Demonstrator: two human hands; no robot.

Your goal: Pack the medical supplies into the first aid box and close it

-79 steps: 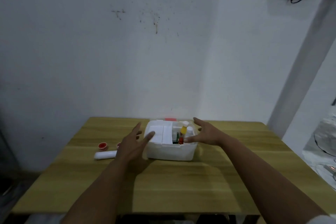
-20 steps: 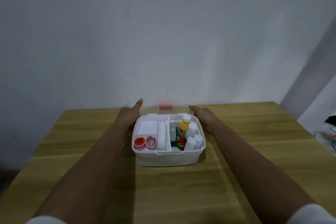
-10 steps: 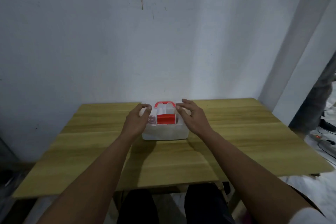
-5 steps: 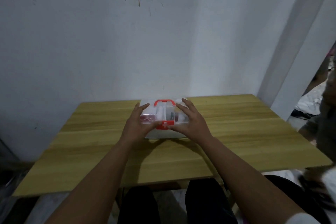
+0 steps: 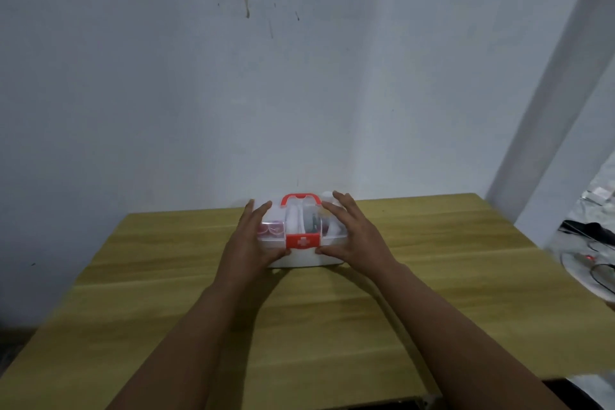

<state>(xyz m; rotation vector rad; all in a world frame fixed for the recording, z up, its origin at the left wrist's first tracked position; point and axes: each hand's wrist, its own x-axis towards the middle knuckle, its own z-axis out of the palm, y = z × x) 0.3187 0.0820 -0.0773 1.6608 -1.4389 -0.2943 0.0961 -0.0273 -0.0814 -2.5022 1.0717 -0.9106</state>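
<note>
The white first aid box (image 5: pixel 301 260) stands on the wooden table (image 5: pixel 332 326) near the wall. Its clear lid (image 5: pixel 299 221) is down, with a red handle (image 5: pixel 301 200) on top and a red latch with a white cross (image 5: pixel 302 241) at the front. Supplies show through the lid, among them red-capped items at the left. My left hand (image 5: pixel 251 243) lies over the box's left side with the thumb by the latch. My right hand (image 5: pixel 352 233) covers the right side, thumb also at the latch. Both hands press on the box.
A white wall rises right behind the table. To the right, past the table's edge, dark cables (image 5: pixel 595 243) and clutter lie on a lower surface. A grey door frame (image 5: pixel 549 110) runs up at the right.
The box's lid came down over the supplies and the latch now sits flat at the front. Both hands shifted from the lid's top to its front edge. The head view moved slightly.
</note>
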